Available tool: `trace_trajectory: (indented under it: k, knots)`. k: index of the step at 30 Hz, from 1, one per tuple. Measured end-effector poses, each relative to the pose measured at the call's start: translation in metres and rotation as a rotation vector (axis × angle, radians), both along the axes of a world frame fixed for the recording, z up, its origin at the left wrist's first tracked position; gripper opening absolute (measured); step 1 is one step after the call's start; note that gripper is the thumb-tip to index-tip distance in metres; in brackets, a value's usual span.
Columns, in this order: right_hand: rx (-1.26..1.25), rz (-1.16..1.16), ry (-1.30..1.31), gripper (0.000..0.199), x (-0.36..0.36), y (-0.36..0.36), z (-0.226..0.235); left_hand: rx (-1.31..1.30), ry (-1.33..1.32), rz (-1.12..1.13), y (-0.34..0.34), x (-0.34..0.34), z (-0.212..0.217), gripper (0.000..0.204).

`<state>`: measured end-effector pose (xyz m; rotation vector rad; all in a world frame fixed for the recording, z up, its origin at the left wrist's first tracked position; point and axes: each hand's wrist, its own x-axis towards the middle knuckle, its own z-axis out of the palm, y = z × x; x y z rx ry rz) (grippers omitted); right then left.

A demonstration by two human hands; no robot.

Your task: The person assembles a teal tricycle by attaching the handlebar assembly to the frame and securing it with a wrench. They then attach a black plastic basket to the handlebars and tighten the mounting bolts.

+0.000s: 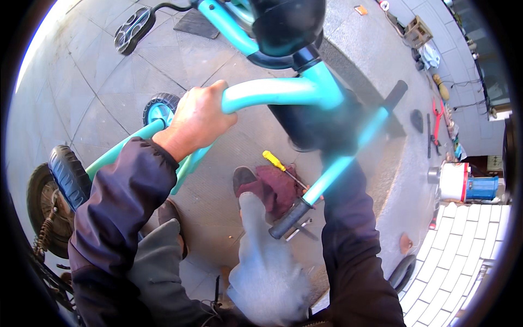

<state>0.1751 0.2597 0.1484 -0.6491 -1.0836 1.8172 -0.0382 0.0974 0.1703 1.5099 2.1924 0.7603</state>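
Outdoor paved ground of grey stone tiles [109, 98], with a white tiled strip at the lower right. Tools lie along the right edge, among them red-handled pliers [437, 122]; a white and blue canister [463, 182] lies near them.

A small turquoise bicycle frame [283, 90] fills the upper centre. The left hand [196, 122] is wrapped around a turquoise tube of that frame, fingers curled tight together over the top of the tube and the knuckles uppermost. Just beyond the fingertips the tube runs on to the frame joint under the black saddle [283, 22]. Below the fingers, a small black training wheel [159, 106] sits beside the wrist; a second black tyre [68, 174] lies by the dark sleeve.

The right hand is hidden behind the frame and the dark sleeve, so whether its fingers are spread or closed cannot be told. The handlebar [338, 169] runs diagonally in front of that arm, ending in a black grip [289, 219].

A yellow-handled screwdriver [275, 161] rests on a dark red cloth [278, 188], well below the left fingers, near the person's grey-trousered knee. A black pedal [133, 28] lies at the upper left.
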Motion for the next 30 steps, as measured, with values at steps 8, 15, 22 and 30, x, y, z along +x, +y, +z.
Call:
trace_trajectory:
  k: [8, 15, 22, 30]
  knots:
    - [-0.161, 0.078, 0.121, 0.026, -0.027, -0.029, -0.025, 0.054, 0.018, 0.067, -0.018, -0.021, -0.021, 0.023]
    - [-0.254, 0.139, 0.187, 0.026, -0.037, -0.043, -0.042, 0.138, -0.028, 0.077, -0.041, -0.031, -0.038, 0.027]
    - [-0.355, 0.195, 0.260, 0.026, -0.049, -0.057, -0.060, 0.119, -0.039, 0.079, -0.050, -0.035, -0.049, 0.024]
    - [-0.422, 0.266, 0.295, 0.027, -0.059, -0.069, -0.074, 0.085, -0.015, 0.032, -0.050, -0.031, -0.058, 0.025]
